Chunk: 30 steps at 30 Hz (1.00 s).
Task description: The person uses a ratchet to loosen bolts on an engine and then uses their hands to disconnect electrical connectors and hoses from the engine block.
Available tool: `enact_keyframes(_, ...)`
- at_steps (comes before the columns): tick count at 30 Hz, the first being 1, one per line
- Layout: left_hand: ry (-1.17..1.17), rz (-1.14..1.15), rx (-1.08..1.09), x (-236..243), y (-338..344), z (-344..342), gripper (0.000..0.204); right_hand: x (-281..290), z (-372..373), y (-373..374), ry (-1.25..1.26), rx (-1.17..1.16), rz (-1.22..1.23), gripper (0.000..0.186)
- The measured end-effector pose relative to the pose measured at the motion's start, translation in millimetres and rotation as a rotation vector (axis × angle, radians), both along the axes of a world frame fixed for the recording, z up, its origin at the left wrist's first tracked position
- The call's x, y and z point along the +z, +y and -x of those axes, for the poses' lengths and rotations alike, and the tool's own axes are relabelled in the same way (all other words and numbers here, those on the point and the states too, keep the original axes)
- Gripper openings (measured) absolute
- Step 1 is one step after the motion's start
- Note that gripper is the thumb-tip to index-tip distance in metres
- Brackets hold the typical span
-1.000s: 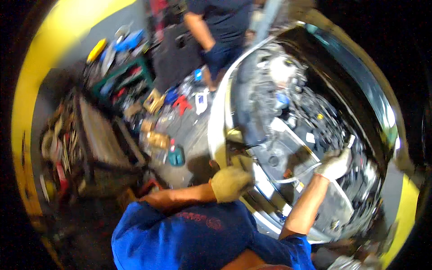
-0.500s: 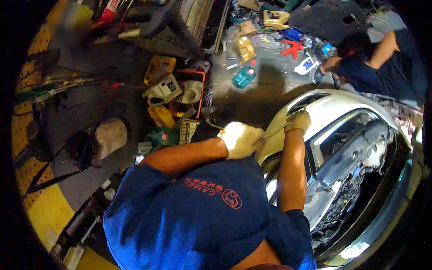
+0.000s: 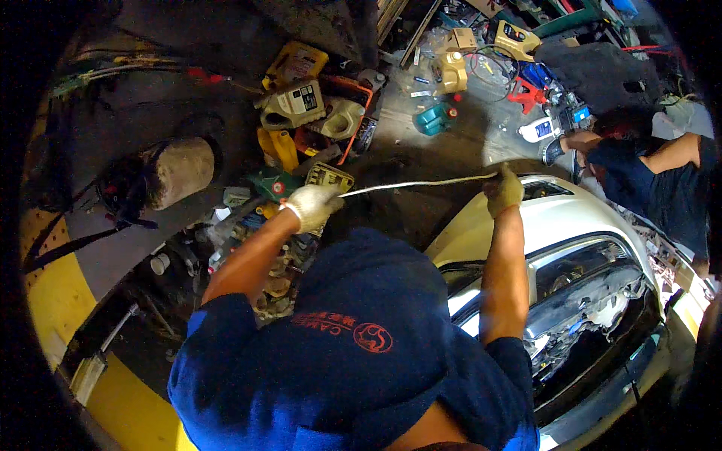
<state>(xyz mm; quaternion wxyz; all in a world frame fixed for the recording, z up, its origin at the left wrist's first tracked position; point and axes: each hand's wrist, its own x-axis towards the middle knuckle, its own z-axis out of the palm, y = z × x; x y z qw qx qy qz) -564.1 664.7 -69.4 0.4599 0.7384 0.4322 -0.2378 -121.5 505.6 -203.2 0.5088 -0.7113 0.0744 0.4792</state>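
Observation:
My left hand [image 3: 312, 207], in a pale knitted glove, is closed on one end of a thin, pale, slightly wavy length of hose or cable [image 3: 412, 183]. My right hand [image 3: 504, 192], gloved likewise, grips the other end, so the length runs nearly straight between them. It passes over the dark floor beside the white car [image 3: 549, 214], whose front corner lies below and right of my right hand. The open engine bay [image 3: 579, 316] shows at the right; much of it is in shadow.
A co-worker [image 3: 639, 188] in dark clothes is low down at the right. Yellow jugs [image 3: 293, 64], a teal container [image 3: 435, 116] and a red tool [image 3: 530, 94] lie on the floor ahead. A grimy cylinder [image 3: 180, 171] with straps lies at the left.
My view has swung from the engine bay toward the floor. My hands have left the car and moved apart, the left one leftward, stretching the pale length between them.

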Motion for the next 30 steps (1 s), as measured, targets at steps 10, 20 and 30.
enact_keyframes(10,0.098,0.043,0.418,-77,27,31,0.037,-1,57,-90,-0.048,0.038,0.217,0.021)
enact_keyframes(20,0.557,-0.163,-0.807,-229,75,139,0.032,45,88,-161,0.067,-0.102,0.273,0.034)
enact_keyframes(30,0.639,-0.321,-1.135,-289,60,160,0.029,74,124,-149,0.083,0.008,0.363,0.033)
